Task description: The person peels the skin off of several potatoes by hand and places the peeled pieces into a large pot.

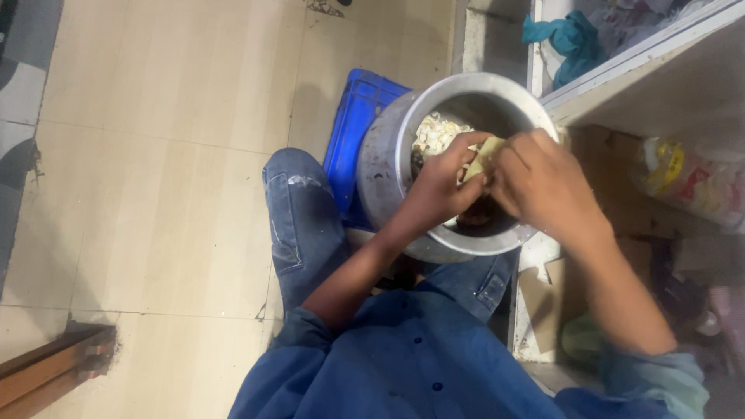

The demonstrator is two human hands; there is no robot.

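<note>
A large round metal pot stands in front of me, with pale chopped pieces lying inside at its far side. Both hands are over the pot's mouth. My left hand and my right hand together pinch a small pale yellow piece between their fingertips. I cannot tell what the piece is. The pot's bottom under the hands is dark and mostly hidden.
A blue plastic crate lies under the pot on the tiled floor. A white shelf at the right holds a teal cloth; plastic packets sit beneath. A wooden piece lies bottom left.
</note>
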